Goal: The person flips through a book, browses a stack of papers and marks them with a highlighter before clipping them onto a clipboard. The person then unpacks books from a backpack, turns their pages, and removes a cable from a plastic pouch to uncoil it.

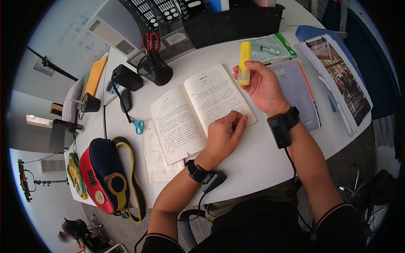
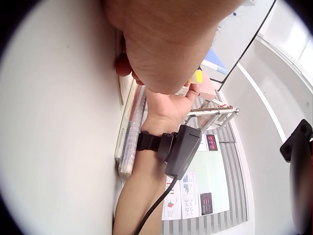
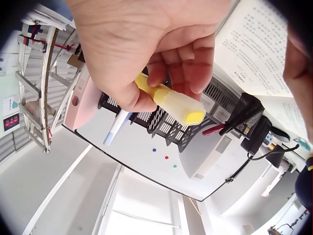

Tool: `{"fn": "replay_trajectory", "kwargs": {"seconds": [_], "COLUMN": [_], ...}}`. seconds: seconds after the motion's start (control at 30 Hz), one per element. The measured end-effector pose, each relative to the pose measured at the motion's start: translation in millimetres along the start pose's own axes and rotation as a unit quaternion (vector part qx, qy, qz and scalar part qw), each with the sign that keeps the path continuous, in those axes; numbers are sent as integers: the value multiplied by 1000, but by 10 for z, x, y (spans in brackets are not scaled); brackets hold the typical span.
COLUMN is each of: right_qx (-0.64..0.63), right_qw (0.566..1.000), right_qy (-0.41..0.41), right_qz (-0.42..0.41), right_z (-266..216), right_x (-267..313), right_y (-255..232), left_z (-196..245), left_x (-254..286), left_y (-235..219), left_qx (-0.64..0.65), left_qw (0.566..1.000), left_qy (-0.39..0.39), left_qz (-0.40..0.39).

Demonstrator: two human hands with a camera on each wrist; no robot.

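Observation:
An open book (image 1: pixel 198 109) lies on the white table in the head view, and the left hand (image 1: pixel 223 137) rests on the lower part of its right page with fingers bent loosely. Raised beside the book's right edge, the right hand (image 1: pixel 265 88) pinches a yellow highlighter (image 1: pixel 244 63) between thumb and fingers. In the right wrist view the highlighter's translucent end (image 3: pixel 178 106) with a yellow tip points away from the palm of the right hand (image 3: pixel 156 54). The left wrist view shows the right hand (image 2: pixel 168 105) behind the near forearm and hand.
A mesh pen cup (image 1: pixel 156 71) with red scissors stands behind the book. Teal scissors (image 1: pixel 139 126) and a red and navy cap-like bag (image 1: pixel 105 175) are at left. At right lie a purple notebook (image 1: pixel 297 95), a clear green-edged pouch (image 1: pixel 270 48) and a clipboard (image 1: pixel 337 80).

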State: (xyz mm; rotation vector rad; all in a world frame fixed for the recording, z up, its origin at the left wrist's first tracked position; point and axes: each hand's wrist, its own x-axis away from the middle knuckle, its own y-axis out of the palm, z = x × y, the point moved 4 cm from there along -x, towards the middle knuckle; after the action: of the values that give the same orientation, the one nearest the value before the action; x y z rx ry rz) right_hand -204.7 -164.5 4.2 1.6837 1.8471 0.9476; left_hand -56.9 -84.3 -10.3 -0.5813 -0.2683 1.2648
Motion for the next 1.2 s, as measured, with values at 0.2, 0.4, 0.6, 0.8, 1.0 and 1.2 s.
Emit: {"fn": "replay_trajectory", "kwargs": {"seconds": [0.2,0.4,0.6,0.8,1.0,1.2], "right_qx": [23,5,27,29,22,34], "right_qw": [1000,1000,999,998,997,999], "right_qy": [-5,17,0,18,-1,3], "right_qz": [-13,-8,-44,-59,-70,-15], "right_z": [-4,15,16,42,38,36], "right_x": [33,12,4,-10,13,6], "right_y": [29,29,24,-4,66,25], "left_z": [8,-2,1,-13,-9,-20], "left_x": [-3,3,0,1,2,2], "left_y": [-6,-5,-8,-1,-1,6], "left_qx": [-3,6,-4,-7,-8,-6], "left_qw": [1000,1000,1000,1000,1000,1000], "left_qy": [3,10,7,12,13,22], "left_qz": [-3,2,2,3,5,9]}}
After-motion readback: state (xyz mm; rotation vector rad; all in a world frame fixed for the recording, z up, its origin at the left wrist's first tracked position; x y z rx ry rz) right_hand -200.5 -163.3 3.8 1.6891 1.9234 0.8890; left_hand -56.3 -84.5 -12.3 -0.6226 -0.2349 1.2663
